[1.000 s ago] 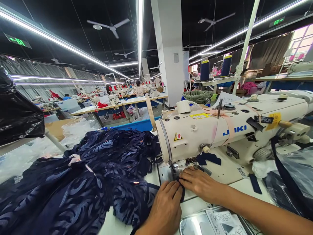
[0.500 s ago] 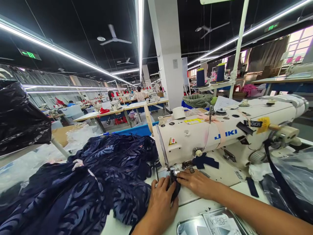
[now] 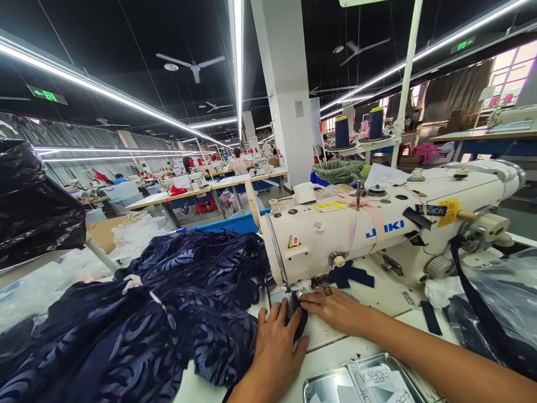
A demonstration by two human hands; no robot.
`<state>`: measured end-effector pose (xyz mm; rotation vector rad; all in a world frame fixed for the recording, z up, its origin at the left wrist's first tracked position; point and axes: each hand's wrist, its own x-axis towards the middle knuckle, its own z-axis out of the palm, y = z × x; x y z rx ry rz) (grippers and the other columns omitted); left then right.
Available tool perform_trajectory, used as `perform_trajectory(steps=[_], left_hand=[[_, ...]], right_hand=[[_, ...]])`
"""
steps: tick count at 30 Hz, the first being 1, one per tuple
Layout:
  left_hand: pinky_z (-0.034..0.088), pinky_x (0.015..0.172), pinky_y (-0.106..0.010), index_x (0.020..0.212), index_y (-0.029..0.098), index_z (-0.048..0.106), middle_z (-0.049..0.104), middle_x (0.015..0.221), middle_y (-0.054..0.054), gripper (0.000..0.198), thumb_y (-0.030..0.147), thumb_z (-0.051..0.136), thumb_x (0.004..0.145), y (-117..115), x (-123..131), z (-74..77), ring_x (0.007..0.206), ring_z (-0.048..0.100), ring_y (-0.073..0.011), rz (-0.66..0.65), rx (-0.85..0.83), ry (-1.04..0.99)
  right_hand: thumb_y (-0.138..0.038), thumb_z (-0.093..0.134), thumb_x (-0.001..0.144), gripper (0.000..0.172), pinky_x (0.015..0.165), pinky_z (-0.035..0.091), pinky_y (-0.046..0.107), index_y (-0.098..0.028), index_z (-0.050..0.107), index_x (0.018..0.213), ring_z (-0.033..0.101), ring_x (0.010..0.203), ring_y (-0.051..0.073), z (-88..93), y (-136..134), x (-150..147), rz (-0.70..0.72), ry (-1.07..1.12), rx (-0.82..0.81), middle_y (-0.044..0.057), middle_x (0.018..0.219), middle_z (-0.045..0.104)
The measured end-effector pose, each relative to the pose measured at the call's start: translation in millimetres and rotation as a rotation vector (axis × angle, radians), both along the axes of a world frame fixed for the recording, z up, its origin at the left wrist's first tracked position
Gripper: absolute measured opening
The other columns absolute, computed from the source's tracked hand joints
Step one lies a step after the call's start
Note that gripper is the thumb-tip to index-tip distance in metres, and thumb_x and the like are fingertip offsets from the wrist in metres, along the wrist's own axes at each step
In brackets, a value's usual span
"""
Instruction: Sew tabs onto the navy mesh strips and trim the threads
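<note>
A cream Juki sewing machine (image 3: 377, 229) stands on the white table (image 3: 390, 296). My left hand (image 3: 279, 350) lies flat with fingers spread on a dark navy strip (image 3: 298, 319) just before the needle area (image 3: 293, 291). My right hand (image 3: 335, 310) presses flat on the same strip from the right, fingertips at the presser foot. A large heap of navy patterned fabric (image 3: 138, 313) lies to the left of the machine and touches my left hand.
A metal tray (image 3: 361, 380) with a printed packet sits at the front edge. Clear plastic bags and navy straps (image 3: 482, 313) lie at the right, a black plastic bag (image 3: 33, 201) at the far left. Thread cones (image 3: 342, 131) stand behind; other workstations with people lie beyond.
My left hand has slid forward toward the needle and spread flatter on the strip. The view has shifted slightly, so the machine sits a little further left.
</note>
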<state>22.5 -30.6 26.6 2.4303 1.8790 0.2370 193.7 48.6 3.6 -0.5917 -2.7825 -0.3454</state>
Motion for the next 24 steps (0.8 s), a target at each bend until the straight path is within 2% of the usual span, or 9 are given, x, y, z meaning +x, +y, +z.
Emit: perform_trajectory(steps=[7,13,17,24], left_hand=[[0.028,0.099,-0.054,0.122,0.02,0.051,0.048,0.13,-0.015,0.044,0.036,0.045,0.082,3,3,-5.8,0.12,0.041,-0.0312,0.004,0.015,0.042],[0.034,0.095,-0.053,0.121,0.021,0.053,0.054,0.124,-0.015,0.039,0.028,0.047,0.083,9,6,-21.4,0.116,0.046,-0.0298,0.014,0.166,0.136],[0.037,0.092,-0.052,0.117,0.021,0.056,0.058,0.118,-0.016,0.036,0.03,0.048,0.084,13,6,-29.5,0.111,0.05,-0.0292,0.017,0.269,0.19],[0.039,0.089,-0.053,0.114,0.021,0.059,0.06,0.114,-0.018,0.032,0.029,0.05,0.083,18,10,-27.0,0.109,0.052,-0.03,0.03,0.288,0.211]], right_hand=[[0.0,0.043,0.077,0.04,0.085,0.047,0.035,-0.009,0.057,0.114,0.058,0.098,0.023,0.7,-1,-1,-0.027,-0.014,0.002,0.012,0.116,0.06],[0.003,0.044,0.073,0.042,0.082,0.049,0.035,-0.01,0.059,0.11,0.059,0.095,0.023,-2.0,0,-3,-0.061,0.019,0.037,0.012,0.11,0.063],[0.004,0.043,0.073,0.043,0.082,0.049,0.034,-0.01,0.059,0.11,0.059,0.096,0.024,-5.7,1,-3,-0.063,0.046,0.045,0.013,0.108,0.064],[0.003,0.041,0.078,0.041,0.079,0.048,0.037,-0.011,0.057,0.113,0.06,0.095,0.025,-4.3,2,-4,-0.095,0.023,-0.016,0.014,0.107,0.064]])
